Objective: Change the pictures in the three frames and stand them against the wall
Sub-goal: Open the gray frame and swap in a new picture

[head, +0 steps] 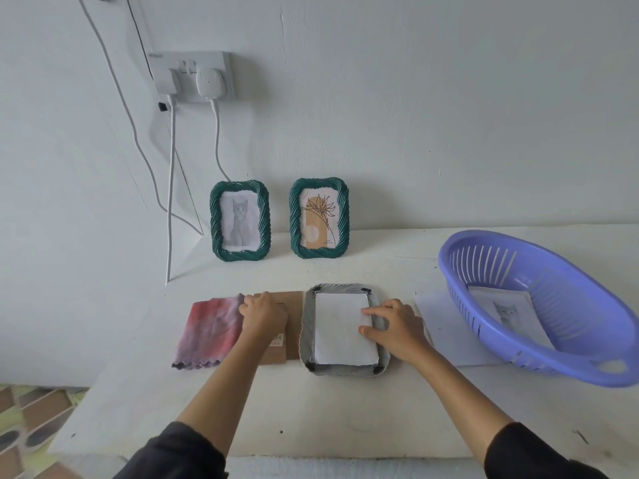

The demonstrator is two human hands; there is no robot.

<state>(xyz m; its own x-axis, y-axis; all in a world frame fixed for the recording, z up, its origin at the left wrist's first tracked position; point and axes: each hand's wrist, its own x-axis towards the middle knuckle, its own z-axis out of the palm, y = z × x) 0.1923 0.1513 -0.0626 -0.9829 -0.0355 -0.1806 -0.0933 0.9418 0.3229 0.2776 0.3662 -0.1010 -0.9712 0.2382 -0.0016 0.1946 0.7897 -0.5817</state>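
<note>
Two green twisted frames stand against the wall: one with a grey cat picture (240, 221), one with a flower drawing (318, 218). A third frame (344, 370) lies face down on the table with a white sheet (340, 331) in its back opening. My right hand (394, 324) rests at the frame's right edge, index finger and thumb touching the sheet. My left hand (264, 314) lies on the brown cardboard backing board (293, 326) beside the frame, fingers curled at its far edge.
A pink-grey cloth (211, 330) lies left of the board. At the right a purple plastic basket (539, 305) holds cat prints (506, 311), with white paper (446, 330) under its edge. A socket with plugs (197, 77) and hanging cables (170, 202) is on the wall.
</note>
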